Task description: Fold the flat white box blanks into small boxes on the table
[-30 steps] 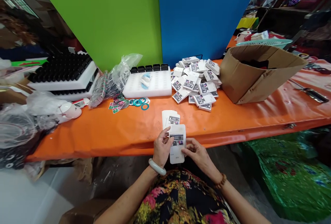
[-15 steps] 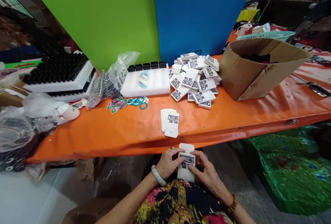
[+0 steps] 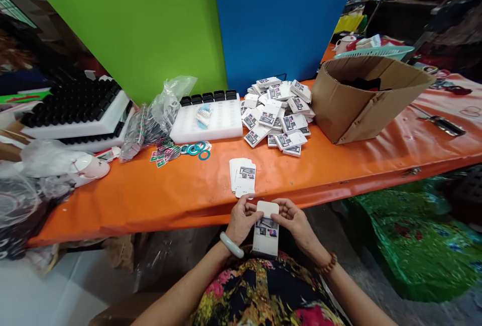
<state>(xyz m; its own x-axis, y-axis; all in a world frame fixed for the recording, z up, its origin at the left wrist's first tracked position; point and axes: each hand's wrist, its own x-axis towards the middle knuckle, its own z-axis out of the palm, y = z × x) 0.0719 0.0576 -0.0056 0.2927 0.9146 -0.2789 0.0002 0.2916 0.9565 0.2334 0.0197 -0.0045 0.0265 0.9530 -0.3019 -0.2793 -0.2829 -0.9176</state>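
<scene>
My left hand (image 3: 241, 219) and my right hand (image 3: 294, 220) both grip a small white printed carton (image 3: 265, 230), held upright just below the front edge of the orange table (image 3: 158, 195). The fingers of each hand pinch near its top flap. Just beyond my hands, a short stack of flat unfolded cartons (image 3: 242, 177) lies on the table. Further back sits a heap of several finished white boxes (image 3: 276, 114).
A tilted brown cardboard box (image 3: 361, 100) stands at the right. A white foam tray (image 3: 209, 117) with black pieces, a crumpled clear bag (image 3: 161, 110), coloured stickers and teal rings (image 3: 188, 149) lie left of centre. More black-filled trays (image 3: 75, 110) and plastic bags sit far left. Green sacks (image 3: 414, 235) are on the floor.
The carton was first raised in front of the table edge, then lowered to my lap, and now sits slightly higher with its top flap up. The view has shifted a little.
</scene>
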